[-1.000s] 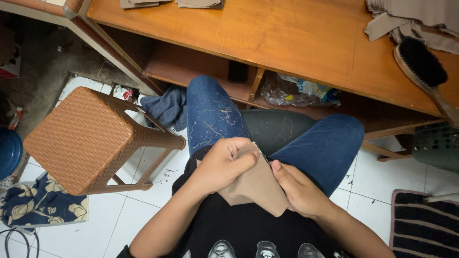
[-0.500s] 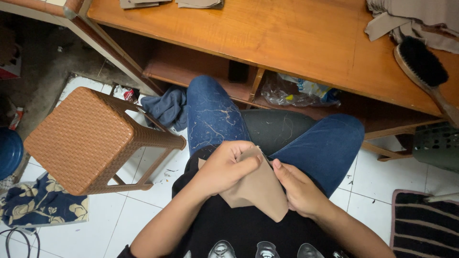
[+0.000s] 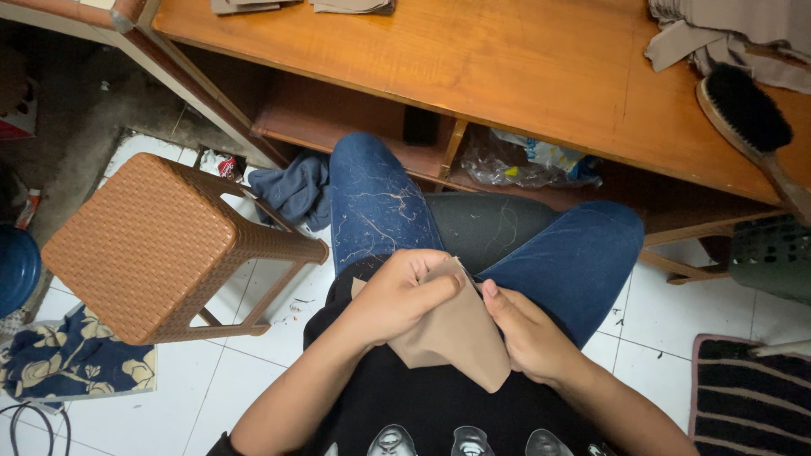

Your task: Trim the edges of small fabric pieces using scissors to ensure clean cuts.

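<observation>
White tiled floor (image 3: 253, 371), wooden counter (image 3: 507, 76) across the top of the view with an open shelf (image 3: 338, 127) under it. Person seated, blue jeans (image 3: 380, 211), black printed shirt (image 3: 422, 414), hands working in the lap.

Left hand (image 3: 401, 291): closed, fingers curled over the top edge of a tan fabric piece (image 3: 456, 338), thumb pressing it from the front. Right hand (image 3: 528, 333): also closed on the same piece, pinching its right edge, thumb tip just beside the left hand's thumb. The fabric hangs between both hands, lower corner pointing down over the shirt. Sits over the lap, between the thighs, well apart from the counter.

Around it:
- brown woven plastic stool (image 3: 152, 245) to the left, standing on the tile, near the left knee
- dark blue cloth (image 3: 291, 190) bunched on the floor between stool and leg
- crumpled clear plastic bag (image 3: 524, 160) on the shelf under the counter
- black-bristled wooden brush (image 3: 748, 118) on the counter's right end, handle pointing to the lower right
- pile of grey-tan fabric (image 3: 743, 34) at top right of the counter, just beside the brush
- striped mat (image 3: 748, 397) bottom right, floral cloth (image 3: 72, 363) bottom left
</observation>
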